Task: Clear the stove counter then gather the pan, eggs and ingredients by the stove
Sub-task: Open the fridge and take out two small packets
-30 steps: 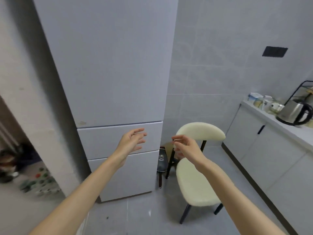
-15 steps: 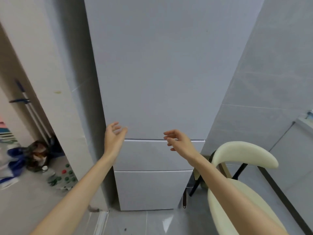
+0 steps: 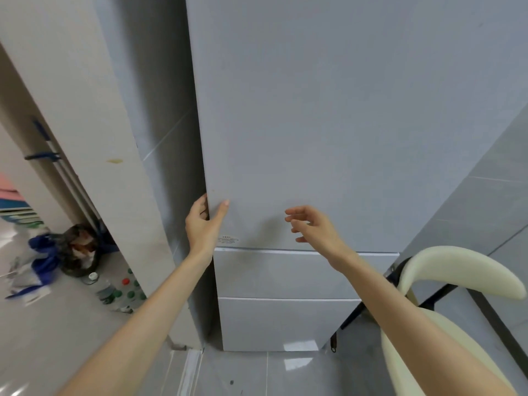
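Fingers [image 3: 201,203] of left hand [image 3: 204,228] hooked behind left edge of fridge door [image 3: 314,124], thumb flat on the front face, so it's a grip on the edge. Right hand [image 3: 314,227] hangs free in front of the panel, loosely spread, holding nothing, no contact. Fridge door looks closed. Eggs, pan, ingredients: none in view; my guess is the eggs sit behind this panel. Expect it stiff and fairly heavy, seal resisting first, then letting go. No handle visible, so the edge is the pull point, low where the hand is. Drawers [image 3: 300,274] below; chair [image 3: 457,270] close on the right may limit the swing.
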`<state>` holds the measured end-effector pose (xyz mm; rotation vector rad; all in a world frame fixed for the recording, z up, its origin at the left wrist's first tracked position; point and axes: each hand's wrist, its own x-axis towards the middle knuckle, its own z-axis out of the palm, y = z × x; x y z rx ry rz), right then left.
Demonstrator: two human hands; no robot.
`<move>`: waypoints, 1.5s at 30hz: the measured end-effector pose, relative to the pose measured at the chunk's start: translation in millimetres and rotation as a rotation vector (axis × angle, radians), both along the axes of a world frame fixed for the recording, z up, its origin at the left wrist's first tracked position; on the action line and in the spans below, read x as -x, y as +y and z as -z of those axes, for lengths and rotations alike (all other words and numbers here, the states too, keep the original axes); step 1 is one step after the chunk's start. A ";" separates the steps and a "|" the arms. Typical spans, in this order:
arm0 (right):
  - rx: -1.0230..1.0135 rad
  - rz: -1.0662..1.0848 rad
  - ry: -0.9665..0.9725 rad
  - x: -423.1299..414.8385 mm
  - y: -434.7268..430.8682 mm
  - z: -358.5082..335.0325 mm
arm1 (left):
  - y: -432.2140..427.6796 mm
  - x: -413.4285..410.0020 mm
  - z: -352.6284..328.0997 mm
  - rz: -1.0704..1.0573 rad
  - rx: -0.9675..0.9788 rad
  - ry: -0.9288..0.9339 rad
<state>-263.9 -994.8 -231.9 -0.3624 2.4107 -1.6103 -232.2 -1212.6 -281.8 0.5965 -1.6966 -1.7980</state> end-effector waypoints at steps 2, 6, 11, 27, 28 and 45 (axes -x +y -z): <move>-0.008 0.021 0.020 2.0 -3.1 3.4 | -0.4 2.3 -1.3 -0.020 -0.032 0.004; -0.001 0.045 0.062 -5.9 -2.5 5.8 | -3.9 4.2 -1.9 -0.016 -0.052 -0.028; -0.017 -0.033 0.070 -24.1 7.2 8.2 | -6.6 -6.7 -3.5 -0.002 -0.037 -0.066; -0.045 -0.090 0.118 -187.7 115.4 21.1 | 121.6 -215.6 14.2 0.079 0.027 -0.088; -0.050 -0.095 0.121 -203.5 126.9 20.7 | 137.9 -230.3 13.5 0.103 0.031 -0.090; 0.067 0.293 0.091 -363.4 322.2 9.5 | 341.7 -334.6 -6.0 0.830 0.327 -0.156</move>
